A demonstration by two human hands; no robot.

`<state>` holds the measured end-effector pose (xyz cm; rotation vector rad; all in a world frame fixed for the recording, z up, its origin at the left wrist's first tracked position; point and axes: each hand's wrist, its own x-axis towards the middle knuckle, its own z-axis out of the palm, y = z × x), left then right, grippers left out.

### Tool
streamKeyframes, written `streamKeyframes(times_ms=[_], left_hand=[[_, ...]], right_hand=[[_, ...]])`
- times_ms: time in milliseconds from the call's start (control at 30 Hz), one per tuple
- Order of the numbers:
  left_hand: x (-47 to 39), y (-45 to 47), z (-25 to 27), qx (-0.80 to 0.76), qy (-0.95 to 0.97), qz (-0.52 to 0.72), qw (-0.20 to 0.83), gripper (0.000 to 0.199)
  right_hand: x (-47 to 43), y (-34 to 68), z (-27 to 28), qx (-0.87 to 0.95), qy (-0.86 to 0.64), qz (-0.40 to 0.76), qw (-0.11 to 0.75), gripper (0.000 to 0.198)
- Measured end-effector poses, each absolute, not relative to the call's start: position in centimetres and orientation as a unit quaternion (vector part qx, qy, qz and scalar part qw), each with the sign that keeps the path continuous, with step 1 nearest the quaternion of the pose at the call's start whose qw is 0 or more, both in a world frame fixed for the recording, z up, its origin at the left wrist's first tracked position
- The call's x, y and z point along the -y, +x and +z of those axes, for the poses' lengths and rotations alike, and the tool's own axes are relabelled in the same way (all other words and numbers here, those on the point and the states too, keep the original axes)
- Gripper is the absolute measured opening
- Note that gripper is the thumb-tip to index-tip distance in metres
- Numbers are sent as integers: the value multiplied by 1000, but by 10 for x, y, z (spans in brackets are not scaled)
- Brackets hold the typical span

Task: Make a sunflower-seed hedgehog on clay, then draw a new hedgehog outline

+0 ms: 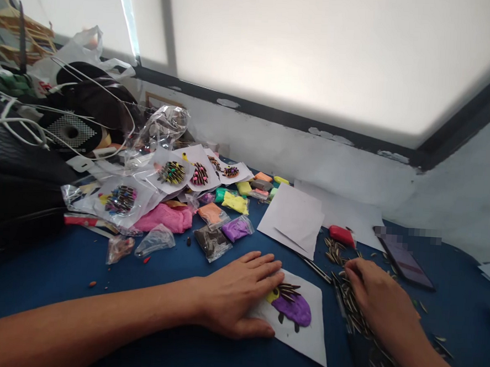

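Note:
My left hand (242,294) lies flat with its fingers stretched out, pressing on a white sheet of paper (312,342). On that sheet is a hedgehog-like figure of purple clay (297,309) with a yellow head, small dark feet and several sunflower seeds (290,291) stuck in near the head. My left fingertips partly cover the head. To the right, my right hand (383,297) reaches down into a loose pile of striped sunflower seeds (355,317). Its thumb and index finger are pinched together, and whatever is between the tips is hidden.
Finished seed-covered clay figures (173,172) lie on papers at the back left. Bagged clay, including purple clay (237,228) and black clay (212,242), sits in the middle. Blank papers (293,217), a tweezer-like metal tool (316,269), red clay (342,235) and a phone (406,260) lie rightward.

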<state>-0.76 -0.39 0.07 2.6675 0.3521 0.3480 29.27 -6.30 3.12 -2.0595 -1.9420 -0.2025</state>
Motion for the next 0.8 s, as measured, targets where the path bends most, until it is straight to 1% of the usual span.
streamKeyframes(times_ms=[233,367,500,700,800], left_hand=[[5,-7,2,-132,961,125,209,80],[5,-8,2,-135,960,122,211,80],[4,-8,0,-132,960,122,212,81],[3,-8,0,-132,961,120,211,81],[4,-8,-2,-132,960,126,210,81]], right_hand=[[65,295,24,675,-721,-36,152,31],[62,294,19,679,-720,-20,141,28],[59,291,18,684,-716,-29,137,23],[67,290,37,685,-705,-63,174,22],[80,280,45,705,-681,-52,191,22]])
